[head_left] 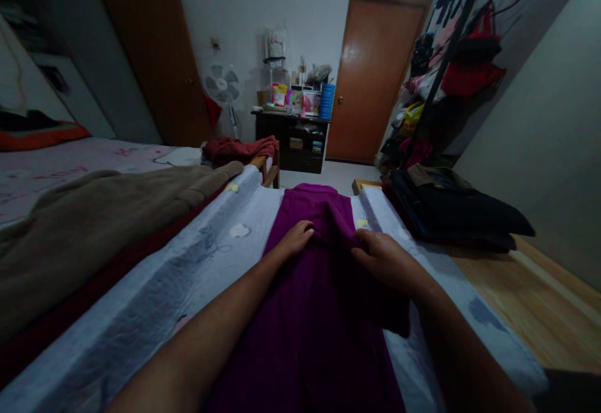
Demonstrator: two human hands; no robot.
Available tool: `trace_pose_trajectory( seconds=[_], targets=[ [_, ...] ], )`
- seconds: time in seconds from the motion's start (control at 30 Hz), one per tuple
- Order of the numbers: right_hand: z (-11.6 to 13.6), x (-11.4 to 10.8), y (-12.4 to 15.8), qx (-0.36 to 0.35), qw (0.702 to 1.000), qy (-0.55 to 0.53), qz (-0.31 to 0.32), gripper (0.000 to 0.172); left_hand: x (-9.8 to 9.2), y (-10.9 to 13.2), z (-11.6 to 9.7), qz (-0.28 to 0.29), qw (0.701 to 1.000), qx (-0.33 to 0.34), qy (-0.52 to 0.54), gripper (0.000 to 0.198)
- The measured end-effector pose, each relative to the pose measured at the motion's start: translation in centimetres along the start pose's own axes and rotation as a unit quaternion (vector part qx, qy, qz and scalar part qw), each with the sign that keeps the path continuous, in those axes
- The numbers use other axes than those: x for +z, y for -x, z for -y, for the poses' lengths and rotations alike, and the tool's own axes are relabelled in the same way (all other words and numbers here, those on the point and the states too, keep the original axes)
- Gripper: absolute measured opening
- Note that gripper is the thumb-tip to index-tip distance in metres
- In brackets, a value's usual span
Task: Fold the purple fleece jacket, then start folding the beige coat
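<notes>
A purple ribbed garment (310,313) lies lengthwise on the pale blue bed sheet (188,275) in front of me. My left hand (295,238) rests flat on the cloth near its far end, fingers stretched out. My right hand (382,256) pinches a raised fold of the purple garment between thumb and fingers, lifting it slightly. Both forearms reach forward over the garment.
A brown blanket (103,219) and a dark red cloth (239,148) lie on the bed to the left. Dark folded clothes (451,209) sit on the wooden edge at right. Ahead stand a fan (224,86), a cluttered dark cabinet (293,137), a door (370,81) and hanging clothes (451,69).
</notes>
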State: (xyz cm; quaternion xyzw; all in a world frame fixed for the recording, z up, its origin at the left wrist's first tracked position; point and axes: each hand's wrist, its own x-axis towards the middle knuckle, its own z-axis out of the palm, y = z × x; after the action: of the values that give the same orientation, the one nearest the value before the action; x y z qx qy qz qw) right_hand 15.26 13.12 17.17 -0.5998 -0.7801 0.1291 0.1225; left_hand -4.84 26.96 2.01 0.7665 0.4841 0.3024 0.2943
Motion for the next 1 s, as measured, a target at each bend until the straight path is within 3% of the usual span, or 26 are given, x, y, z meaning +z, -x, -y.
trace_pose_trajectory(
  seconds=[0.1,0.23,0.37,0.47,0.57,0.7,0.9,1.0],
  targets=[
    [1.8,1.4,0.7,-0.023,1.000,-0.013,0.009,0.009,-0.7,1.8,-0.6,-0.039,0.991,-0.013,0.129,0.033],
    [3.9,3.3,1.5,-0.055,0.998,-0.024,0.019,0.009,-1.8,4.2,-1.6,-0.078,0.958,-0.088,0.260,0.029],
    [5.9,5.5,2.0,-0.074,0.997,-0.006,0.038,0.014,-2.7,6.9,-3.2,-0.010,0.884,-0.188,0.429,0.041],
    [7.4,7.2,2.5,-0.090,0.994,0.000,0.058,0.017,-3.1,8.7,-4.0,0.047,0.854,-0.198,0.480,0.043],
    [8.3,8.4,3.2,-0.101,0.992,-0.010,0.076,0.019,-3.1,10.0,-3.9,0.047,0.865,-0.202,0.457,0.036],
    [7.9,9.2,4.6,-0.129,0.983,-0.075,0.104,0.026,-3.1,11.3,-3.4,-0.002,0.879,-0.199,0.434,0.035],
    [5.8,9.2,8.0,-0.122,0.979,-0.105,0.128,0.063,-3.4,13.5,-3.3,-0.059,0.869,-0.199,0.448,0.038],
    [5.4,9.7,9.4,-0.111,0.979,-0.088,0.149,0.076,-3.0,14.9,-3.2,-0.048,0.866,-0.216,0.448,0.045]
  ],
)
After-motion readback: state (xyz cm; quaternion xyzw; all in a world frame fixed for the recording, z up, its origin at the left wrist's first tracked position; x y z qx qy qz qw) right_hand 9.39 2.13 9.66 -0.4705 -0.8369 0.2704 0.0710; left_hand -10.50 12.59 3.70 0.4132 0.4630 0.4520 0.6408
